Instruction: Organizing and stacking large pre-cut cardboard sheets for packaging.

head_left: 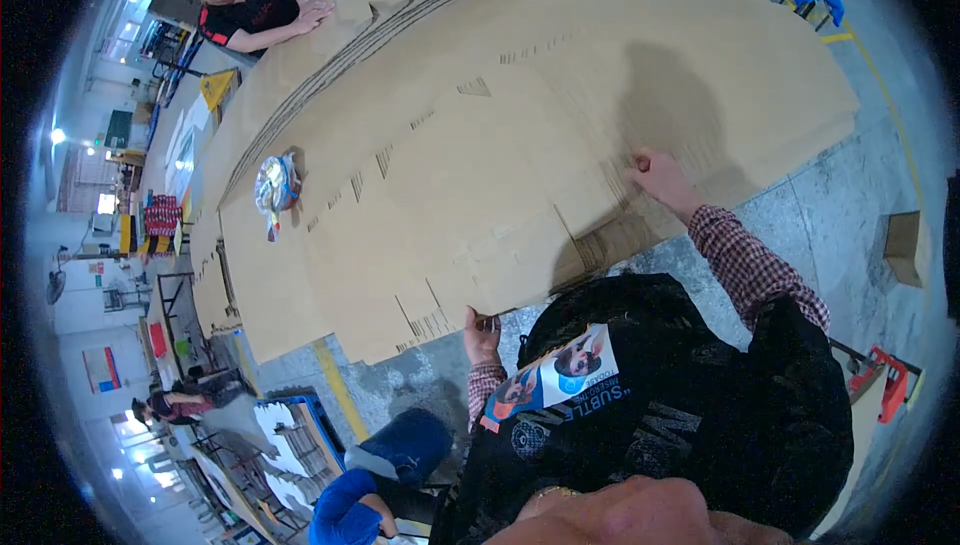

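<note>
A large brown cardboard sheet point(440, 195) with rows of cut slots and notches spreads out in front of me. At its near edge is my left hand point(483, 339), thumb up and fingers curled round the border. My right hand point(664, 181) is closed over the sheet's right part, beside a row of short slits. What its fingers pinch, if anything, is too small to make out. A darker strip point(610, 242) lies along the near edge between my hands, partly in shadow.
On the sheet's left part sits a clear plastic bag with colourful contents point(277, 185). A co-worker point(250, 5) leans on the far left edge with hands on the cardboard. A blue bin point(410, 445) and a person in blue point(345, 510) are at lower left. A cardboard box point(905, 248) stands right.
</note>
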`<state>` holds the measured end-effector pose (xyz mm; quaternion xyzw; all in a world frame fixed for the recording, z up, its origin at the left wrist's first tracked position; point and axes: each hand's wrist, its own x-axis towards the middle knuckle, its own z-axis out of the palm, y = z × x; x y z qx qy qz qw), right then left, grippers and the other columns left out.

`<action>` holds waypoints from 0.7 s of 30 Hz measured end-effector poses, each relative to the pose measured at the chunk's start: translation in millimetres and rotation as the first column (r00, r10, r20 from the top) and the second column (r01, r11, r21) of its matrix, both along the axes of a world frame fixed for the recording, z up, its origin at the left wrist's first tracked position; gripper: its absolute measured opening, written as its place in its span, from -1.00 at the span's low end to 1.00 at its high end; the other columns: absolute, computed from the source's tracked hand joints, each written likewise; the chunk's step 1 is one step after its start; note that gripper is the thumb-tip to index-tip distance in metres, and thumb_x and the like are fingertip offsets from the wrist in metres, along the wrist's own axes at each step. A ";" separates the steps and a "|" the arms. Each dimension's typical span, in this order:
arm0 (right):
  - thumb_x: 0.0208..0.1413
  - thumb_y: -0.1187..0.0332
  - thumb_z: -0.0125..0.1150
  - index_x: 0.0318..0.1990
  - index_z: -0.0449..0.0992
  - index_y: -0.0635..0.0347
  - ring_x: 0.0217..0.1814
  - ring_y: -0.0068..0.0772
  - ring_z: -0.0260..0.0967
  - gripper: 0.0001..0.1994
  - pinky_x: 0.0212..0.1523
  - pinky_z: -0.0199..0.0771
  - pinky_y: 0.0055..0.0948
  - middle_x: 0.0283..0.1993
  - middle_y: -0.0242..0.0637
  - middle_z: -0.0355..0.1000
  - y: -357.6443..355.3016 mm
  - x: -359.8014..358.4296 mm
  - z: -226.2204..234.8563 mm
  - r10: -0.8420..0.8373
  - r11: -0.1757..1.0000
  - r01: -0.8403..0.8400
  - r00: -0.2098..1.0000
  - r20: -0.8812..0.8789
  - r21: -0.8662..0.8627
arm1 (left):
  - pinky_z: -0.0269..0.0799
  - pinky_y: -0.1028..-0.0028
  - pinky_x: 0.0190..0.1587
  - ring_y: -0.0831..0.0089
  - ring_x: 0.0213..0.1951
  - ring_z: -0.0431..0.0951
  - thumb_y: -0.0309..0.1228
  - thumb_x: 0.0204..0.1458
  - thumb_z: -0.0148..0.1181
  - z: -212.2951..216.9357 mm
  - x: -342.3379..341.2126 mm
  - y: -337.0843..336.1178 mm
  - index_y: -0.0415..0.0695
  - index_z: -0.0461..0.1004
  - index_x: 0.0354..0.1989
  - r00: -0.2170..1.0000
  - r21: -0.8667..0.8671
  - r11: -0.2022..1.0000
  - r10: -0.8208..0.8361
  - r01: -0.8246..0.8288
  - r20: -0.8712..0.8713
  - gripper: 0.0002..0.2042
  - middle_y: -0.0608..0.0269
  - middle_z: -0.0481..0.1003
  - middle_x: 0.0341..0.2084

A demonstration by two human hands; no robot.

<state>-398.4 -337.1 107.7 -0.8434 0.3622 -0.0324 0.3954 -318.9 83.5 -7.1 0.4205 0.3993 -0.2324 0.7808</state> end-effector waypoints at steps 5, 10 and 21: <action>-0.25 0.07 0.09 -0.42 0.44 0.28 -0.46 -0.22 0.33 -0.61 -0.40 0.29 -0.35 -0.52 -0.11 0.37 -14.5 4.4 -32.1 -0.175 0.981 0.154 0.966 0.190 0.121 | 0.17 0.37 -0.21 0.44 -0.27 0.21 -0.20 -0.18 0.13 -5.4 1.9 3.9 -0.04 0.35 -0.47 1.000 -0.020 1.000 -0.009 0.010 0.019 -0.79 0.38 0.29 -0.37; -0.19 0.03 0.00 -0.51 0.41 0.27 -0.50 -0.20 0.32 -0.60 -0.44 0.26 -0.31 -0.57 -0.10 0.36 -31.4 12.7 -33.9 0.154 0.987 -0.157 0.980 -0.125 -0.019 | 0.18 0.35 -0.22 0.44 -0.30 0.23 -0.22 -0.13 0.08 -0.4 5.5 4.7 -0.05 0.34 -0.47 0.998 0.025 0.997 -0.068 0.068 0.000 -0.81 0.37 0.29 -0.42; -0.16 0.08 -0.02 -0.64 0.40 0.27 -0.55 -0.15 0.30 -0.63 -0.51 0.23 -0.24 -0.63 -0.10 0.32 -31.4 11.3 -32.5 0.201 0.977 -0.200 0.980 0.003 -0.072 | 0.20 0.34 -0.26 0.43 -0.33 0.25 -0.21 -0.16 0.11 -4.3 3.9 5.5 -0.02 0.34 -0.41 0.995 0.030 0.996 -0.081 0.080 0.057 -0.79 0.40 0.31 -0.43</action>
